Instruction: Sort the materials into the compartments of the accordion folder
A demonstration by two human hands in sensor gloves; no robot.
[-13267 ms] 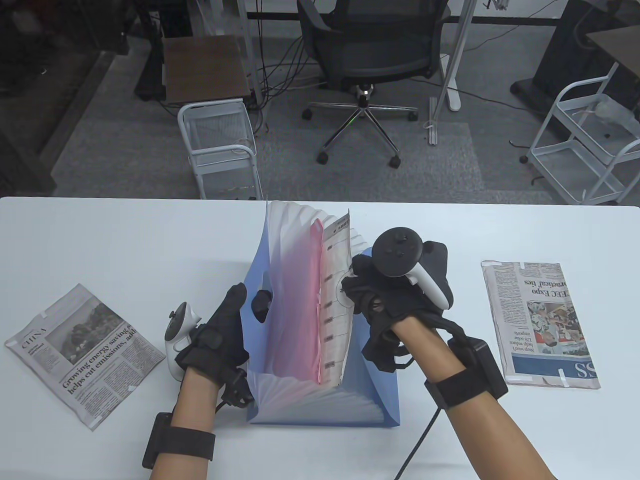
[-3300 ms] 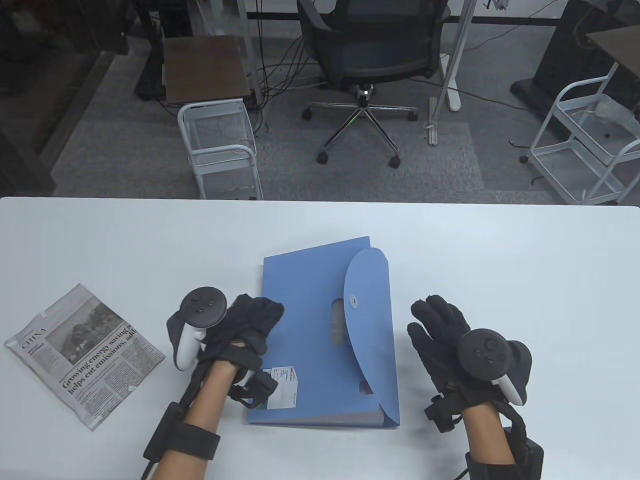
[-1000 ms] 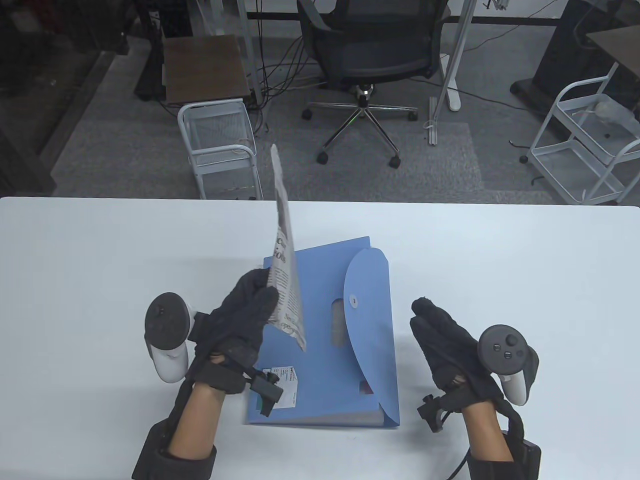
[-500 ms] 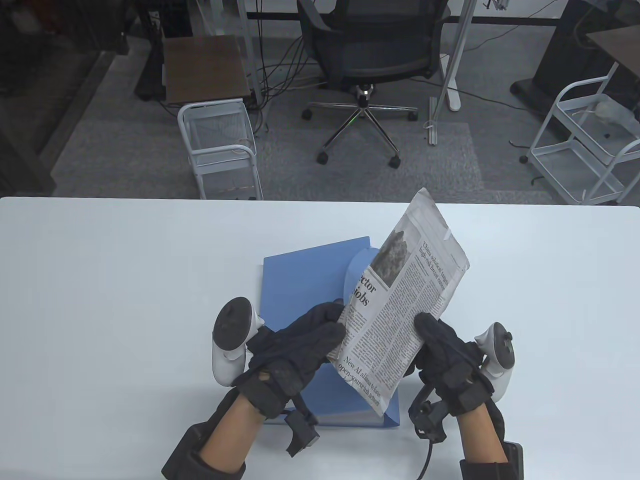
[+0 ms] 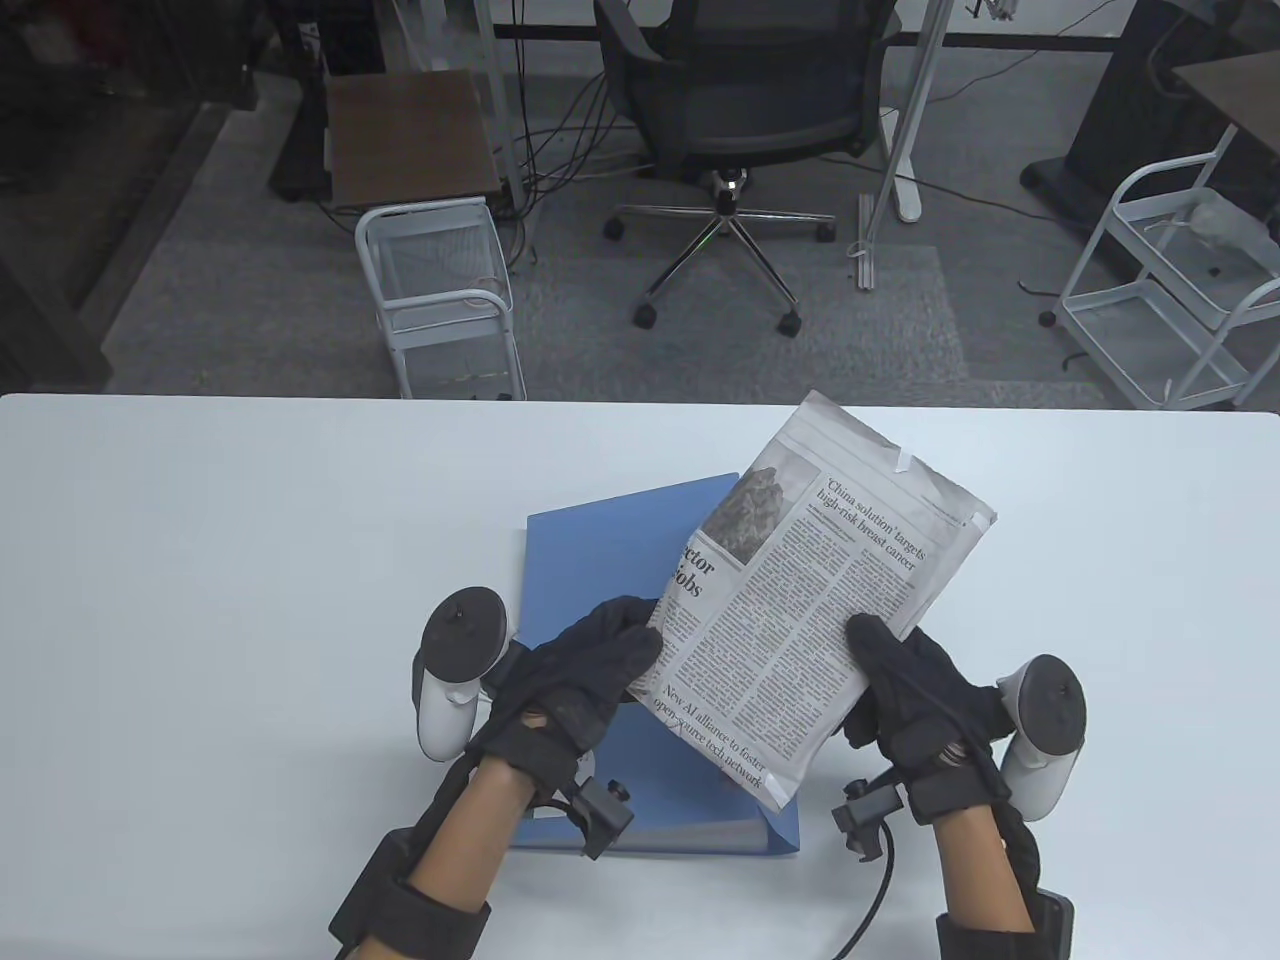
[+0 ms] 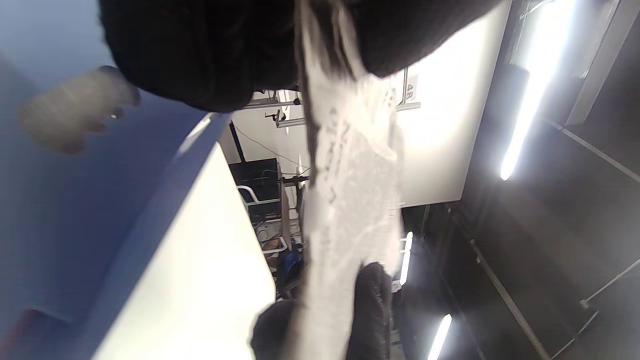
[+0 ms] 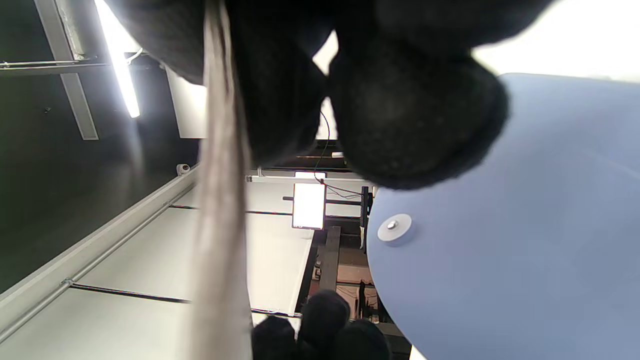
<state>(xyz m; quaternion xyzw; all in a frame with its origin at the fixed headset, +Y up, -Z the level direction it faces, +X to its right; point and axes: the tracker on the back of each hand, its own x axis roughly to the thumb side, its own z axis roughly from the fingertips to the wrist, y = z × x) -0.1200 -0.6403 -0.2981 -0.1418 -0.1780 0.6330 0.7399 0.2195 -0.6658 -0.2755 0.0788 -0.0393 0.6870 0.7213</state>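
Note:
A blue accordion folder (image 5: pixel 610 545) lies shut and flat on the white table (image 5: pixel 200 560). Its flap with a white snap (image 7: pixel 394 226) shows in the right wrist view. Both hands hold a folded newspaper (image 5: pixel 810 590) above the folder, tilted up to the right. My left hand (image 5: pixel 590 665) grips its left edge. My right hand (image 5: pixel 900 690) grips its right edge. In the left wrist view the newspaper (image 6: pixel 350 200) hangs edge-on between the fingers, over the folder (image 6: pixel 90 230). In the right wrist view it (image 7: pixel 220 210) is also edge-on.
Beyond the table's far edge stand an office chair (image 5: pixel 740 120), a white wire cart (image 5: pixel 440 290) on the left and another cart (image 5: pixel 1180 290) on the right.
The left hand lifted the newspaper off the table and swung it over the shut folder. The right hand came up and took its right edge. In the last half second it tilted a little flatter.

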